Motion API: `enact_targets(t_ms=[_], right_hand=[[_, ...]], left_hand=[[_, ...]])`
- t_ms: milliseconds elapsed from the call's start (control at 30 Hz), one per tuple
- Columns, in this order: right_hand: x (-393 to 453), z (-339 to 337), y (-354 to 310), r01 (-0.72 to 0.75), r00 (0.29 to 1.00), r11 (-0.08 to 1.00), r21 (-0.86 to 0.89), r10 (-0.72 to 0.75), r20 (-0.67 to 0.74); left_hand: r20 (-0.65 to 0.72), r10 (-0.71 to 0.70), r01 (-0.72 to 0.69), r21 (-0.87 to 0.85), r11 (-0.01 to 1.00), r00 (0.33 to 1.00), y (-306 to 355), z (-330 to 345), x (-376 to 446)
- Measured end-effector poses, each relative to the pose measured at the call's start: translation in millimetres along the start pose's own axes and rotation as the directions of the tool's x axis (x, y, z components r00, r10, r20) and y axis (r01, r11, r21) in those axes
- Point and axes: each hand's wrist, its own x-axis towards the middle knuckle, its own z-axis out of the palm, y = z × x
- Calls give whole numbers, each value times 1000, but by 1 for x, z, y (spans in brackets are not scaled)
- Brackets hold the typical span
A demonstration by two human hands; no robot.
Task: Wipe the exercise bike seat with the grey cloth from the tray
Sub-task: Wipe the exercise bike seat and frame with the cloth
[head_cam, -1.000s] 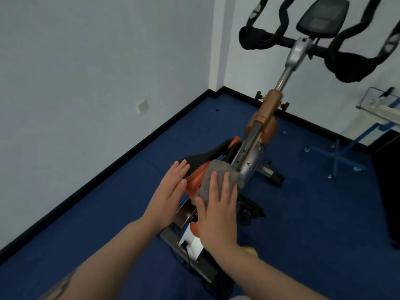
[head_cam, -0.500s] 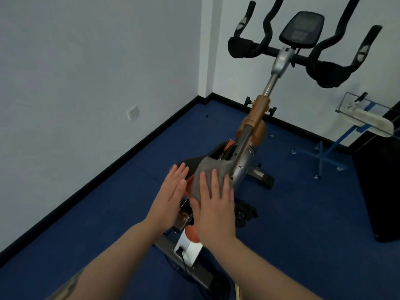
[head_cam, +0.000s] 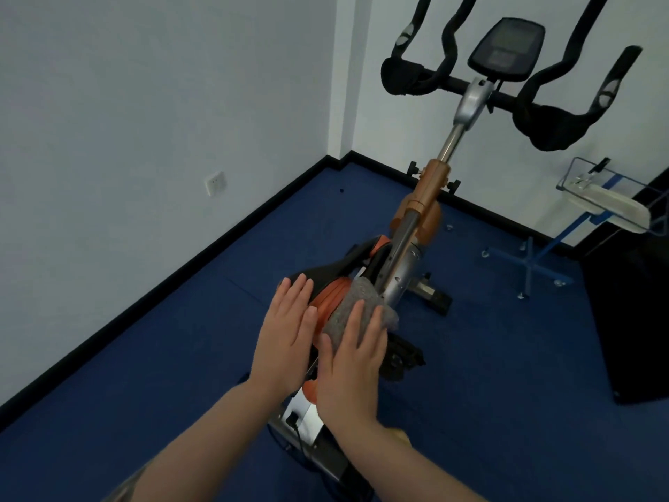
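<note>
The grey cloth (head_cam: 356, 307) lies bunched on top of the exercise bike, against the silver post (head_cam: 402, 269) and over the orange frame (head_cam: 331, 298). My right hand (head_cam: 351, 367) presses flat on the cloth's near half, fingers stretched forward. Just left of it, my left hand (head_cam: 286, 335) rests flat and holds nothing, its fingers reaching the black part (head_cam: 325, 271) of the bike. Both hands hide the surface beneath them, so the seat itself cannot be made out.
The black handlebars (head_cam: 543, 117) and console (head_cam: 506, 48) rise ahead. At right, a wire tray (head_cam: 579, 168) on a blue stand holds a white cloth (head_cam: 611, 206). A black block (head_cam: 630, 302) stands at far right. White walls meet blue carpet on the left.
The view has tilted up, showing more of the handlebars and the tray. My right hand and the cloth have slid slightly along the bike top; my left hand stays beside it.
</note>
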Motion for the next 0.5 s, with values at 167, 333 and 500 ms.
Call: enact_targets(t_ms=[167, 333, 500], right_hand=[[28, -9, -6, -147, 989, 972, 186, 147, 14], [69, -25, 8, -164, 980, 956, 243, 128, 155], [108, -27, 10, -225, 962, 899, 376, 145, 230]], left_hand=[[-142, -135, 151, 114, 982, 981, 10, 18, 21], [-205, -129, 180, 252, 951, 970, 12, 25, 28], [-265, -168, 236, 252, 938, 950, 24, 29, 27]])
